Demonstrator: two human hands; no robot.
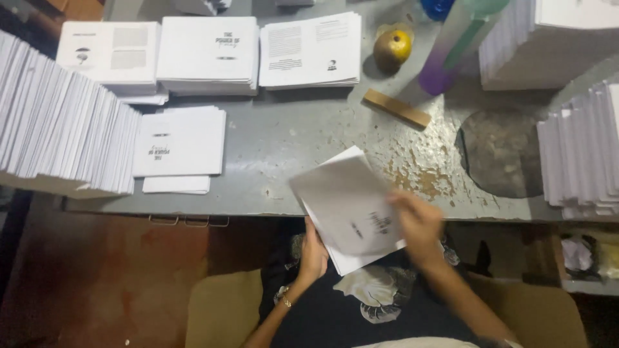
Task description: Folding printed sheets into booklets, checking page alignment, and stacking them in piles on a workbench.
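your grey desk [284,138] is the biggest thing here and the landmark for all the rest; its paint is chipped and rusty toward the near edge. on its far-left end a long leaning row of white booklets [61,125] stands on edge, and on its right end two more tall white stacks [577,151] fill the corner. along the desk's far edge three low piles of printed sheets [209,51] lie side by side, and nearer to you, left of the desk's middle, sits a smaller booklet pile [180,142]. a round dark patch [500,151] marks the desk's right part. a purple and green bottle [454,42] lies tilted at the far side, with a yellow-brown fruit [393,48] just left of it and a small wooden block [396,107] just in front of the fruit.

at the desk's near edge, hanging partly over it above your lap, is the folded white booklet [345,206], blurred with motion. your left hand [314,252] holds its lower left edge, fingers closed under it. your right hand [419,222] lies on top of its right side, fingers flat and pressed on the paper; how tightly they grip, you cannot tell through the blur.
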